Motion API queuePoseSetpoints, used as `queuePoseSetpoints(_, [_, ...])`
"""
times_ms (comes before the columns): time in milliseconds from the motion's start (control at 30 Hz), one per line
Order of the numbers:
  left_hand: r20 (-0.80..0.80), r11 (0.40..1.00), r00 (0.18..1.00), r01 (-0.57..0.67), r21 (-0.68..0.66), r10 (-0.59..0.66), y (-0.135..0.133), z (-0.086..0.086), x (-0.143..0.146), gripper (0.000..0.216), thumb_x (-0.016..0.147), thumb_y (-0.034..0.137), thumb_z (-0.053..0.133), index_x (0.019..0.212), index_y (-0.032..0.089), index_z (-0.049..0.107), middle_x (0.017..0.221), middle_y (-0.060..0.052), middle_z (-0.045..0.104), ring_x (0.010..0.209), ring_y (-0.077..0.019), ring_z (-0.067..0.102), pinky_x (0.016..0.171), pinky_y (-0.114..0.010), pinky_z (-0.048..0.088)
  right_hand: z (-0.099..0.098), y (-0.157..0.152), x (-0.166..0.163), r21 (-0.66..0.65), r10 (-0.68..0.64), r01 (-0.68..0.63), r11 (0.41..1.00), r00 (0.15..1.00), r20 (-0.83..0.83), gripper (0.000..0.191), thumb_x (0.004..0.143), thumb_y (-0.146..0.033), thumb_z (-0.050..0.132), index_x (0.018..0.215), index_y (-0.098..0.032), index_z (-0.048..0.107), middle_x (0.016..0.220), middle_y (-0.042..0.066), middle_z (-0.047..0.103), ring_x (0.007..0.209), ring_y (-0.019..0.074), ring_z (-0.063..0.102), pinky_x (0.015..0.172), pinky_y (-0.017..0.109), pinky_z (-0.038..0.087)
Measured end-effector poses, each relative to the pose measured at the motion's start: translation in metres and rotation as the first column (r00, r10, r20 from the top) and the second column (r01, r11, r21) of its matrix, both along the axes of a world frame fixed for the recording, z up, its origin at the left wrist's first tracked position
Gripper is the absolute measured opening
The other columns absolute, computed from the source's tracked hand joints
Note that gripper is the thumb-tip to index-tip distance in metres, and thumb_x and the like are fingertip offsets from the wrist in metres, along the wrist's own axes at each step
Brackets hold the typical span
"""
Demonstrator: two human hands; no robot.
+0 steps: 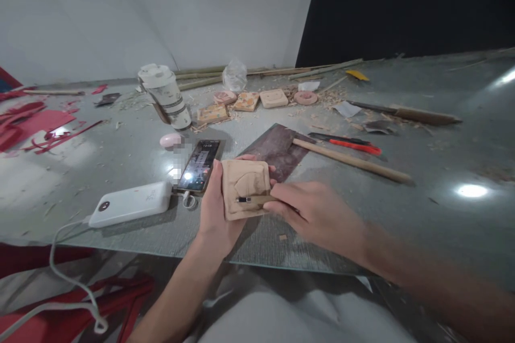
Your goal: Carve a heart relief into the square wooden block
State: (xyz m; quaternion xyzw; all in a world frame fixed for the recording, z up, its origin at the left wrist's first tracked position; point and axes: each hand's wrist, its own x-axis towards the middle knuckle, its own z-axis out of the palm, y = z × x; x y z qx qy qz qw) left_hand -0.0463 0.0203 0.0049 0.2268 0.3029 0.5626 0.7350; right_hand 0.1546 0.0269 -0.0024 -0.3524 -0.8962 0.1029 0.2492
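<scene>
My left hand (215,214) holds a square block of pale wood (245,185) with a raised carved shape on its face, fingers wrapped round its edges. My right hand (311,211) pinches a small carving tool (257,200) with a wooden handle; its dark blade tip rests on the lower left part of the block. Both hands hover just above the near edge of the glass table (402,214).
A phone (200,165) lies beside a white power bank (131,203) with a cable. A sandpaper sheet (277,150), long wooden stick (350,159), red-handled knife (346,143), tumbler (167,97), several carved blocks (246,101), bamboo strips and shavings lie farther back. Red scraps lie at left.
</scene>
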Motion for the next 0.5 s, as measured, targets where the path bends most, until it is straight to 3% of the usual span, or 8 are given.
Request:
queuePoseSetpoints(200, [-0.002, 0.993, 0.993, 0.115, -0.029, -0.115, -0.001, -0.0027, -0.0016, 0.065, 0.117, 0.061, 0.028, 0.119, 0.017, 0.076, 0.101, -0.015, 0.084, 0.101, -0.0312, 0.084, 0.09, -0.046, 0.069, 0.0077, 0.0039, 0.0065, 0.061, 0.035, -0.042, 0.997, 0.993, 0.112, 0.049, 0.121, -0.04, 0.039, 0.086, -0.02, 0.066, 0.07, 0.002, 0.069, 0.058, 0.015, 0.055, 0.059, 0.034, 0.027])
queuePoseSetpoints(400, [-0.02, 0.998, 0.997, 0.069, -0.006, -0.069, -0.0026, -0.0027, -0.0011, 0.061, 0.117, 0.06, 0.032, 0.117, 0.017, 0.076, 0.106, -0.016, 0.084, 0.101, -0.0318, 0.083, 0.091, -0.046, 0.068, 0.0046, 0.002, 0.0028, -0.15, 0.017, -0.006, 0.989, 0.997, 0.07, 0.035, 0.119, -0.037, 0.047, 0.095, -0.021, 0.068, 0.077, 0.0, 0.073, 0.064, 0.0146, 0.061, 0.061, 0.031, 0.031])
queuePoseSetpoints(500, [-0.003, 0.997, 0.997, 0.076, -0.025, -0.076, -0.0027, -0.0018, 0.0012, 0.06, 0.117, 0.059, 0.035, 0.119, 0.016, 0.077, 0.108, -0.017, 0.084, 0.103, -0.0325, 0.083, 0.092, -0.047, 0.068, 0.0032, 0.0001, 0.0009, -0.075, 0.034, -0.03, 0.997, 0.998, 0.056, 0.037, 0.119, -0.038, 0.045, 0.093, -0.021, 0.065, 0.076, 0.0, 0.073, 0.063, 0.0145, 0.059, 0.06, 0.032, 0.03])
